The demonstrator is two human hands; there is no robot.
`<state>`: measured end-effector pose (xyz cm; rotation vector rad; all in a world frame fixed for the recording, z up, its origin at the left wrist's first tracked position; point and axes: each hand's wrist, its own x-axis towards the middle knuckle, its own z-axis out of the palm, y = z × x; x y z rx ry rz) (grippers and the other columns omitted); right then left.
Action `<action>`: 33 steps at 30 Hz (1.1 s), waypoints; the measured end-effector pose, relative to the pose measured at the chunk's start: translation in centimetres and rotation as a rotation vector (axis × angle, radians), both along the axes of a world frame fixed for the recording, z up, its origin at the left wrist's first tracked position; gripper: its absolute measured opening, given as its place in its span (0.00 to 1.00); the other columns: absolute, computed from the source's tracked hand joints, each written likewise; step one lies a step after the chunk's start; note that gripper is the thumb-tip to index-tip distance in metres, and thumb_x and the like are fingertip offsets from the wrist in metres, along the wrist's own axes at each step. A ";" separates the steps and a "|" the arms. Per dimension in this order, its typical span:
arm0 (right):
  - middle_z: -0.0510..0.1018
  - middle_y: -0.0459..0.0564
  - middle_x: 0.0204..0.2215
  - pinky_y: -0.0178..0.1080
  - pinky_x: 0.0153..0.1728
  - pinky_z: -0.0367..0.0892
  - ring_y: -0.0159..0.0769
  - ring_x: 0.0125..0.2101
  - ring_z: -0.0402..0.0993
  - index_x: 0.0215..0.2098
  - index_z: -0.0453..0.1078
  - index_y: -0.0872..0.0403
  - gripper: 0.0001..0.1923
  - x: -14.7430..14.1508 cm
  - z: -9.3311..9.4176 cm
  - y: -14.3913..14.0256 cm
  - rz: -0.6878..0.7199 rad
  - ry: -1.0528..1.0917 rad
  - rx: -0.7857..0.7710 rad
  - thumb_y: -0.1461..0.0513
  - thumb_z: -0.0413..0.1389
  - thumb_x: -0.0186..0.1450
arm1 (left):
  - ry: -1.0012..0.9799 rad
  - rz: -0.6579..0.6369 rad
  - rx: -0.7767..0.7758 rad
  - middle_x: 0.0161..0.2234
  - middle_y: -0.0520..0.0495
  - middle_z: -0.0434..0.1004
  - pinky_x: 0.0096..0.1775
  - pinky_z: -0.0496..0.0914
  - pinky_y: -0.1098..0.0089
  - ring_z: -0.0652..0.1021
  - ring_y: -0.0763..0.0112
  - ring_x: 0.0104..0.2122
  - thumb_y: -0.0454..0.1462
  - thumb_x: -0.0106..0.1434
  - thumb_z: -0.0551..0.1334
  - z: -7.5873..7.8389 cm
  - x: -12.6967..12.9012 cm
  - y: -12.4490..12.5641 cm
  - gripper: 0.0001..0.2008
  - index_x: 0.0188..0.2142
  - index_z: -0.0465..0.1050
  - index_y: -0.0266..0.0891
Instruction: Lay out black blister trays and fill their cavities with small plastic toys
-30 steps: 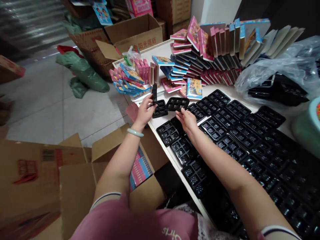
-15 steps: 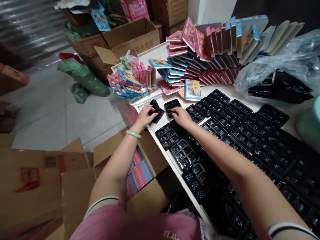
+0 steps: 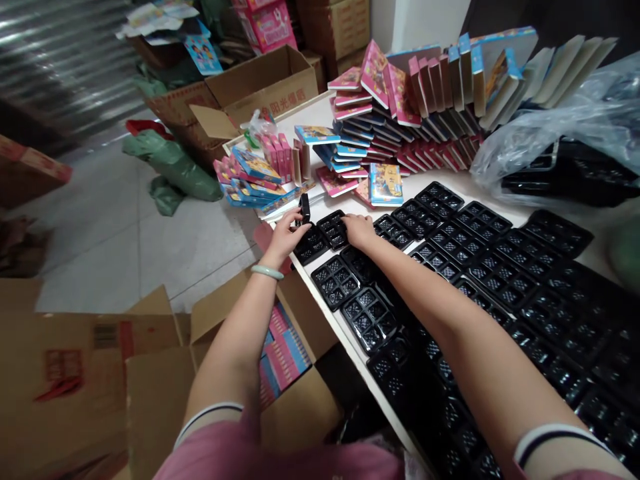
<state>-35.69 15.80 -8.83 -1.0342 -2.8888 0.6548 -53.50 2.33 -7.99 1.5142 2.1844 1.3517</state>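
At the desk (image 3: 320,110) corner, the left hand (image 3: 285,235) has its fingers (image 3: 295,217) pinched on a small stack of black trays (image 3: 305,208), standing on edge, long axis upright. Half a second ago it lay flatter. Beside it, the right hand (image 3: 358,229) rests spread, holding nothing, on a flat tray (image 3: 334,229) whose long axis runs away from the person.

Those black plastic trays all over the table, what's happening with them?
A person is laying black compartment trays out in rows on a white table. The left hand holds a small stack of trays on edge at the table's near corner, while the right hand rests flat on a tray beside it. Piles of pink and blue picture booklets sit behind, and open cardboard boxes stand on the floor.
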 end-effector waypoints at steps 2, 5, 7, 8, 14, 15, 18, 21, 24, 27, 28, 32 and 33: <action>0.64 0.55 0.63 0.50 0.57 0.55 0.48 0.58 0.63 0.61 0.63 0.53 0.26 0.1 -0.2 -0.1 0.027 0.028 0.009 0.69 0.43 0.67 | -0.001 -0.010 -0.005 0.54 0.39 0.73 0.42 0.73 0.64 0.74 0.57 0.53 0.41 0.54 0.65 -0.1 0.1 -0.1 0.10 0.31 0.69 0.39; 0.63 0.60 0.62 0.48 0.56 0.58 0.49 0.57 0.64 0.61 0.62 0.57 0.25 0.1 -0.5 0.1 0.020 0.062 -0.002 0.70 0.42 0.67 | -0.015 -0.029 -0.017 0.53 0.39 0.74 0.40 0.72 0.65 0.75 0.57 0.51 0.43 0.53 0.66 0.0 0.3 -0.1 0.11 0.31 0.70 0.38; 0.66 0.61 0.59 0.47 0.54 0.61 0.48 0.55 0.67 0.60 0.64 0.58 0.25 0.0 -0.6 0.2 0.007 0.068 -0.020 0.70 0.42 0.66 | -0.034 -0.039 -0.021 0.52 0.39 0.74 0.39 0.71 0.66 0.75 0.57 0.50 0.44 0.53 0.66 0.2 0.4 -0.1 0.12 0.30 0.70 0.38; 0.67 0.61 0.58 0.46 0.54 0.61 0.48 0.54 0.68 0.59 0.65 0.58 0.25 0.0 -0.7 0.1 0.008 0.073 -0.025 0.71 0.43 0.66 | -0.047 -0.042 -0.024 0.52 0.39 0.75 0.38 0.71 0.66 0.75 0.57 0.50 0.44 0.52 0.66 0.2 0.4 -0.1 0.13 0.30 0.70 0.38; 0.66 0.59 0.60 0.44 0.57 0.60 0.46 0.56 0.66 0.62 0.62 0.58 0.26 0.6 -1.0 -0.1 0.017 0.139 -0.032 0.71 0.43 0.66 | -0.090 0.003 0.017 0.49 0.40 0.76 0.36 0.71 0.68 0.76 0.59 0.47 0.45 0.51 0.67 1.2 0.4 -0.6 0.14 0.30 0.71 0.38; 0.65 0.59 0.61 0.44 0.58 0.59 0.45 0.58 0.65 0.62 0.62 0.58 0.26 0.7 -1.0 0.0 0.007 0.171 -0.043 0.71 0.44 0.66 | -0.076 0.026 0.046 0.49 0.40 0.76 0.35 0.72 0.68 0.76 0.59 0.47 0.45 0.51 0.67 1.5 0.6 -0.7 0.13 0.30 0.71 0.38; 0.69 0.57 0.58 0.44 0.59 0.58 0.43 0.58 0.65 0.55 0.69 0.56 0.21 1.5 -0.8 -0.3 -0.046 0.398 -0.146 0.70 0.47 0.65 | -0.015 0.040 0.100 0.49 0.39 0.75 0.35 0.72 0.69 0.76 0.60 0.48 0.43 0.53 0.67 2.7 1.8 -0.6 0.12 0.31 0.71 0.38; 0.78 0.53 0.43 0.43 0.52 0.65 0.40 0.46 0.73 0.41 0.74 0.54 0.10 3.3 0.2 -1.5 -0.079 0.791 -0.384 0.61 0.52 0.65 | 0.043 -0.081 0.086 0.52 0.40 0.73 0.36 0.73 0.69 0.75 0.61 0.49 0.42 0.54 0.68 3.5 4.7 0.0 0.11 0.33 0.72 0.39; 0.77 0.47 0.34 0.41 0.43 0.68 0.36 0.36 0.73 0.34 0.73 0.52 0.12 6.1 1.5 -3.1 -0.139 1.085 -0.585 0.53 0.58 0.59 | 0.081 -0.240 0.082 0.53 0.40 0.71 0.37 0.73 0.69 0.75 0.62 0.49 0.41 0.57 0.67 3.6 8.9 1.2 0.10 0.37 0.74 0.39; 0.74 0.45 0.29 0.39 0.37 0.67 0.35 0.31 0.70 0.28 0.72 0.52 0.13 9.2 2.7 -4.0 -0.324 1.167 -0.612 0.51 0.61 0.54 | 0.043 -0.343 0.080 0.52 0.40 0.71 0.35 0.72 0.70 0.75 0.63 0.48 0.39 0.58 0.67 3.5 12.8 2.4 0.09 0.39 0.75 0.40; 0.73 0.45 0.27 0.39 0.35 0.66 0.34 0.30 0.69 0.27 0.71 0.52 0.13 10.2 3.0 -4.2 -0.382 1.166 -0.619 0.51 0.61 0.53 | 0.013 -0.365 0.079 0.52 0.40 0.71 0.34 0.72 0.70 0.75 0.63 0.47 0.39 0.58 0.67 3.5 13.8 2.7 0.10 0.39 0.75 0.40; 0.68 0.40 0.18 0.36 0.25 0.60 0.31 0.21 0.63 0.24 0.65 0.51 0.17 14.1 3.9 -4.7 -0.518 1.141 -0.729 0.48 0.62 0.51 | -0.106 -0.492 0.038 0.53 0.40 0.70 0.36 0.74 0.71 0.76 0.64 0.47 0.41 0.58 0.67 3.4 16.7 3.5 0.10 0.38 0.76 0.39; 0.67 0.39 0.17 0.35 0.23 0.58 0.30 0.20 0.62 0.24 0.64 0.51 0.18 15.1 3.9 -4.9 -0.547 1.137 -0.758 0.48 0.62 0.51 | -0.120 -0.531 0.022 0.53 0.40 0.70 0.36 0.74 0.71 0.76 0.64 0.46 0.41 0.58 0.67 3.3 17.4 3.7 0.10 0.38 0.76 0.39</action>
